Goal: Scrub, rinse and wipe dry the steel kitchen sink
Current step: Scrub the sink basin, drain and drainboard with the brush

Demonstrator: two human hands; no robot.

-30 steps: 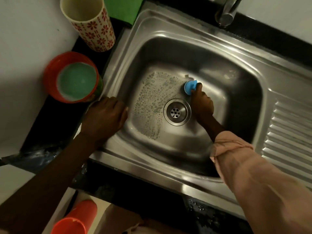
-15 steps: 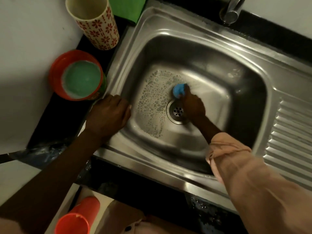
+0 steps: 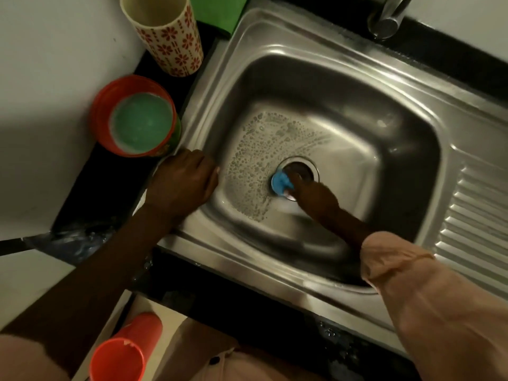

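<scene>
1. Steel sink [image 3: 412, 86] is filling most of the view, set into a dark counter [image 3: 115, 182], with a patch of soap bubbles [image 3: 255, 166] lying on the basin floor left of the drain [image 3: 299, 166].
2. Blue scrubber [image 3: 280, 182] is sitting on the left edge of the drain; the right hand [image 3: 316, 196] is gripping it with its fingers curled round it, and the hand is blurred, so the separate fingers are hard to make out.
3. That hand and the scrubber are covering part of the drain's ring, and the peach sleeve [image 3: 395, 259] is hiding the near wall of the basin.
4. The left hand [image 3: 184, 182] is resting on the sink's left rim, fingers bent over the edge and holding nothing.
5. The tap [image 3: 387, 15] is being cut off by the top edge, only its spout showing.
6. An orange tub [image 3: 134, 116] holding green soap is standing on the counter just beside the left hand; a patterned cup [image 3: 167, 34] is standing behind it, and a green cloth [image 3: 217, 9], cut off at the top, is lying next to the cup.
7. An orange cup [image 3: 123, 350] is standing at the bottom left, partly cropped.
8. The ribbed drainboard [image 3: 478, 215] is running off the right edge.
</scene>
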